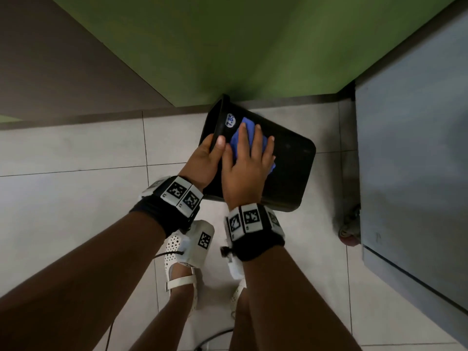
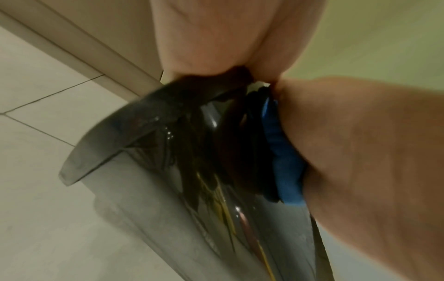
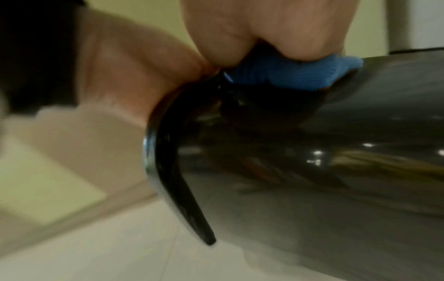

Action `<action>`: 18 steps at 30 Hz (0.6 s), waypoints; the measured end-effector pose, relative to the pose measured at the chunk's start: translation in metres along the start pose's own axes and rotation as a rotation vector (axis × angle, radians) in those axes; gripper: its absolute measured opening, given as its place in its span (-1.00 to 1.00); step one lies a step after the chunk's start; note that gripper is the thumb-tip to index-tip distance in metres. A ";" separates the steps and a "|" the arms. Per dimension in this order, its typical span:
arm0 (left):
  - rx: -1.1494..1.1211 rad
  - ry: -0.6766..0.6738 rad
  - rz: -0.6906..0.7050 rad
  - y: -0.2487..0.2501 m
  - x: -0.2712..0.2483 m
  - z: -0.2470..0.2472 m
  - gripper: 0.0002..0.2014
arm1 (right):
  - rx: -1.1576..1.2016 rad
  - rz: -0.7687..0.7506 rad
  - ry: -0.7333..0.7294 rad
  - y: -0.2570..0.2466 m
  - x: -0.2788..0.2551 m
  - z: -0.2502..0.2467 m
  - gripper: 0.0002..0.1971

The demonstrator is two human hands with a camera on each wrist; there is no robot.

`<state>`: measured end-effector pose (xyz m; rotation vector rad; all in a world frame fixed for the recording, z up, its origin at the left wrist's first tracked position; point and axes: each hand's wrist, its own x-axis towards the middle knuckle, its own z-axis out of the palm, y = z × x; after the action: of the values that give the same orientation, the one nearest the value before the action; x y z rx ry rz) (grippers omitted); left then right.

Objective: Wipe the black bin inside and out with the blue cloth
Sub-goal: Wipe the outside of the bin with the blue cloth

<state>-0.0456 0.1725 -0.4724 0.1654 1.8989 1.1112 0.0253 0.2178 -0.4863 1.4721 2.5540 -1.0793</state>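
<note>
Most of the blue cloth [image 1: 239,140] lies hidden under the right hand [image 1: 247,168]. The left hand [image 1: 205,160] covers part of the black bin's [image 1: 288,171] rim, and its fingers go out of sight behind it. Both wrist views are blurred. The bin's inside cannot be seen.

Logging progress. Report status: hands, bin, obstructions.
Left hand grips black bin rim. Right hand presses blue cloth flat on outer wall. Bin tipped sideways. Nothing obstructing.
</note>
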 end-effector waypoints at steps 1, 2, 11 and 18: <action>0.005 0.004 -0.005 0.001 0.000 0.000 -0.63 | -0.025 -0.045 0.011 0.005 -0.003 0.002 -0.39; 0.016 0.012 -0.003 0.001 0.000 0.001 -0.64 | -0.047 -0.060 0.020 0.011 -0.003 0.002 -0.37; -0.013 0.043 -0.045 -0.001 -0.002 -0.003 -0.62 | -0.177 0.162 0.032 0.073 0.011 -0.008 -0.42; -0.064 -0.013 -0.148 0.001 0.000 -0.014 -0.63 | 0.097 0.468 0.107 0.099 0.008 -0.014 -0.42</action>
<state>-0.0566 0.1643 -0.4693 -0.0037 1.8308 1.0660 0.1007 0.2640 -0.5333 2.0593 2.0670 -1.0805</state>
